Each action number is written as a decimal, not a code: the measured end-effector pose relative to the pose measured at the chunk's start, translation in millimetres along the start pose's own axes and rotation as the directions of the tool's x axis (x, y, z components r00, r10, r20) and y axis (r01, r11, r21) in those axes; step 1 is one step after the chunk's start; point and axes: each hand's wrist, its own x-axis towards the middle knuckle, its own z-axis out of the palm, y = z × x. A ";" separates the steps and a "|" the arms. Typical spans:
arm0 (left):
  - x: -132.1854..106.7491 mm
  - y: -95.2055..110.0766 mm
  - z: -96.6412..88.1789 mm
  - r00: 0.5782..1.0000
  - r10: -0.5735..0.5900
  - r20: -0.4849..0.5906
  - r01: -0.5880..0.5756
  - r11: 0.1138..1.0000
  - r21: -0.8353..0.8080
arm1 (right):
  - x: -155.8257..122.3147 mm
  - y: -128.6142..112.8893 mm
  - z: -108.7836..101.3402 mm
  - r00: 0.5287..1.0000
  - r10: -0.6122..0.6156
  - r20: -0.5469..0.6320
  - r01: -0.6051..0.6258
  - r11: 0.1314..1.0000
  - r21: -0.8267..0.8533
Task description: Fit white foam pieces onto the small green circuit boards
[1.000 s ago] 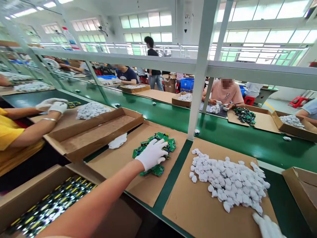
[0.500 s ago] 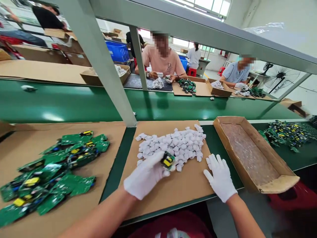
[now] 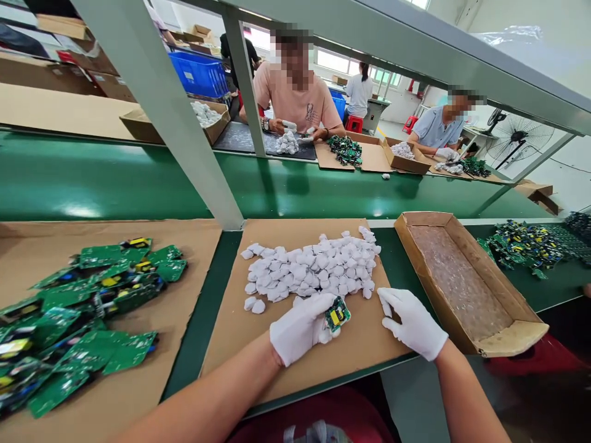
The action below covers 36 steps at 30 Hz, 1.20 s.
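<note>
My left hand [image 3: 300, 329], in a white glove, is closed on a small green circuit board [image 3: 337, 315] with a yellow part, held just in front of a heap of small white pieces [image 3: 311, 269] on a cardboard sheet [image 3: 355, 351]. My right hand [image 3: 412, 322], also gloved, rests on the sheet's right edge with fingers curled and pointing toward the heap; it holds nothing that I can see. A pile of green circuit boards [image 3: 87, 314] lies on another cardboard sheet [image 3: 184, 258] to the left.
An open cardboard tray [image 3: 457, 280] stands to the right, with more circuit boards [image 3: 526, 243] beyond it. A grey post [image 3: 180, 135] rises behind the heap. A green conveyor [image 3: 300, 191] runs across; people work at its far side.
My left hand left the pile of boards carrying one board and came to the near edge of the white heap. My right hand has slid inward beside it. The view swung right.
</note>
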 end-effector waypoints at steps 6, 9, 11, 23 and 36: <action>1.8 -2.0 -0.1 1.000 0.009 -0.010 -0.009 1.000 0.027 | 15.0 7.3 11.4 0.998 0.048 -0.052 -0.047 0.999 0.027; 1.4 -2.5 0.0 1.000 0.005 0.001 -0.005 1.000 0.015 | 14.9 8.4 18.5 0.986 0.098 -0.132 -0.102 0.994 -0.027; 1.3 -2.7 -0.3 1.000 -0.003 0.014 0.003 1.000 0.009 | 13.6 6.5 20.6 0.980 0.109 -0.169 -0.122 0.990 -0.072; -1.0 2.1 6.2 0.992 0.047 0.119 -0.050 0.998 0.026 | -40.3 -36.4 41.0 0.995 -0.048 -0.090 0.012 0.933 -0.361; -3.7 4.2 6.8 0.983 0.128 0.128 -0.131 0.991 0.008 | -33.2 -46.6 37.8 0.999 -0.011 0.031 0.021 0.941 -0.338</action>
